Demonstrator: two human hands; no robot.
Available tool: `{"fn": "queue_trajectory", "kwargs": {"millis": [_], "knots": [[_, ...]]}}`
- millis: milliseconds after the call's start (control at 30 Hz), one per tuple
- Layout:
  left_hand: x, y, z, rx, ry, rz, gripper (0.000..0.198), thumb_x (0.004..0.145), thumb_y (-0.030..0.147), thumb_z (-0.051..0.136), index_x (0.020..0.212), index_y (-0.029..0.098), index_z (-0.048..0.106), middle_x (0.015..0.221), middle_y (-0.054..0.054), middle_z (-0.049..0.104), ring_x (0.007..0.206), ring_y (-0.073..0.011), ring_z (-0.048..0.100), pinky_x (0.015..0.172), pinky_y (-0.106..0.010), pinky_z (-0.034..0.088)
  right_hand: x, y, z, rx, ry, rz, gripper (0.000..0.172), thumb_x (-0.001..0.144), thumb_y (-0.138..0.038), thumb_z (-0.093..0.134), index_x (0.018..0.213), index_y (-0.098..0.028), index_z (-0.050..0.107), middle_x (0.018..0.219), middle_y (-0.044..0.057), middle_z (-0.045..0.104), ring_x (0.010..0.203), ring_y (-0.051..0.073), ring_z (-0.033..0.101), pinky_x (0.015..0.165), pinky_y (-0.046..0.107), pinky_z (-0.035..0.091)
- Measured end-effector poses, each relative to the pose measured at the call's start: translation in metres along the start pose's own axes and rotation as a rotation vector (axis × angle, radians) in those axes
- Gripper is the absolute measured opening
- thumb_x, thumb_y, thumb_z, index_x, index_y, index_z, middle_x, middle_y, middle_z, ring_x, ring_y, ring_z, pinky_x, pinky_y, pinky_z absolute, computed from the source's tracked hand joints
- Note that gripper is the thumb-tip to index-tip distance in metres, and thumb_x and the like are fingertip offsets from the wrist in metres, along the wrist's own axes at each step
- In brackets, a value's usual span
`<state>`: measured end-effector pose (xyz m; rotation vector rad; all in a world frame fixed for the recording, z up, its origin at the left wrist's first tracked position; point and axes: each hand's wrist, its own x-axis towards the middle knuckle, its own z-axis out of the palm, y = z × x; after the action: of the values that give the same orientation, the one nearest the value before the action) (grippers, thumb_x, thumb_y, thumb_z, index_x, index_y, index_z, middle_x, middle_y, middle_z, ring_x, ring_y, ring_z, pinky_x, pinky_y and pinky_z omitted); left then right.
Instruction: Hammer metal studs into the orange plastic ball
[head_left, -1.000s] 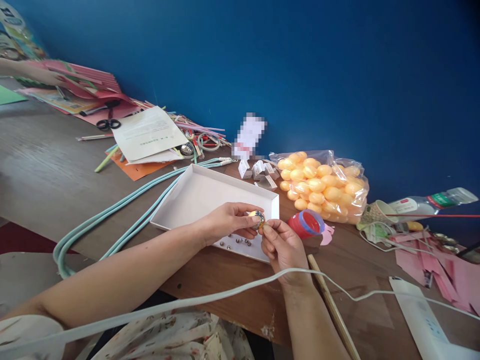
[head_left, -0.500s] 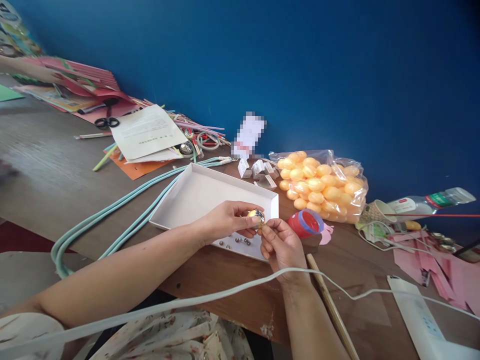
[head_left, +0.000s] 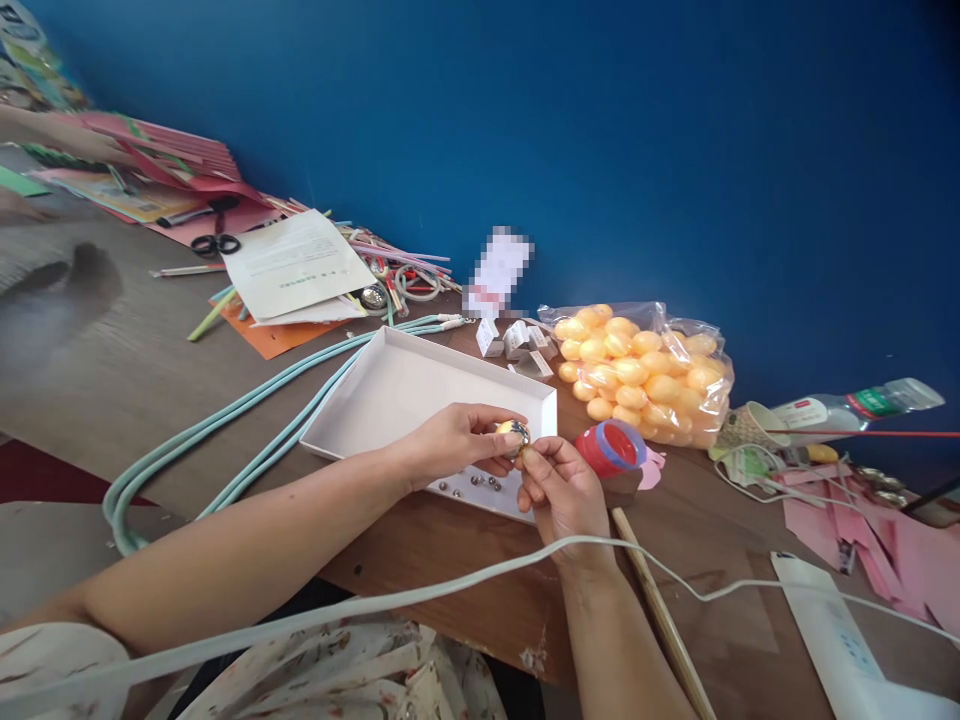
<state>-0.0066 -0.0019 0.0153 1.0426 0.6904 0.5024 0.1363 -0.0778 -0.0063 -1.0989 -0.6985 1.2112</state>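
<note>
Over the right part of a white open box (head_left: 435,372), my left hand (head_left: 457,445) grips a small shiny silver and gold ball (head_left: 514,432) between thumb and fingers. My right hand (head_left: 559,485) pinches at the ball's lower edge, its fingertips touching or nearly touching my left fingers. Whatever lies between the right fingertips is too small to make out. Several small metal beads (head_left: 476,480) lie in the box below my hands. A red cup with a blue rim (head_left: 611,447) stands just right of my right hand.
A bag of orange balls (head_left: 645,370) sits behind the cup. Pale green tubes (head_left: 247,390) curve left of the box. A white cable (head_left: 450,588) crosses in front, over a wooden stick (head_left: 660,610). Papers (head_left: 296,265), scissors (head_left: 215,243) and another person's arm (head_left: 60,135) are at left.
My hands and the ball have barely moved. At the far left, a dark blurred shape has come further into view over the table, and a blurred hand shows near the green sheet.
</note>
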Motion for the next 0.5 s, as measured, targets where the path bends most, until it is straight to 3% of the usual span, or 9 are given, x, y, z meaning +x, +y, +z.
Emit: {"fn": "queue_trajectory", "kwargs": {"millis": [300,500], "knots": [[0.0009,-0.0027,-0.0021,0.065,-0.021,0.030,0.048,0.074,0.033,0.072,0.115,0.012,0.063,0.084,-0.006,0.069,0.064,-0.0120,0.065,0.071,-0.029,0.055,-0.0002,0.0005,-0.0021,-0.024,-0.017,0.021,0.023,0.070,-0.027,0.076,0.075,-0.018,0.055,0.060,-0.005,0.064,0.038,0.003,0.041,0.036,0.016,0.044],[0.0016,-0.0030,-0.0039,-0.046,-0.021,0.012,0.052,0.070,0.037,0.075,0.114,0.013,0.064,0.082,-0.006,0.069,0.067,-0.0124,0.065,0.071,-0.028,0.054,0.0010,-0.0017,-0.0004,0.007,-0.028,0.023,0.023,0.071,-0.026,0.076,0.078,-0.019,0.055,0.060,-0.006,0.061,0.041,0.003,0.040,0.039,0.016,0.045]]}}
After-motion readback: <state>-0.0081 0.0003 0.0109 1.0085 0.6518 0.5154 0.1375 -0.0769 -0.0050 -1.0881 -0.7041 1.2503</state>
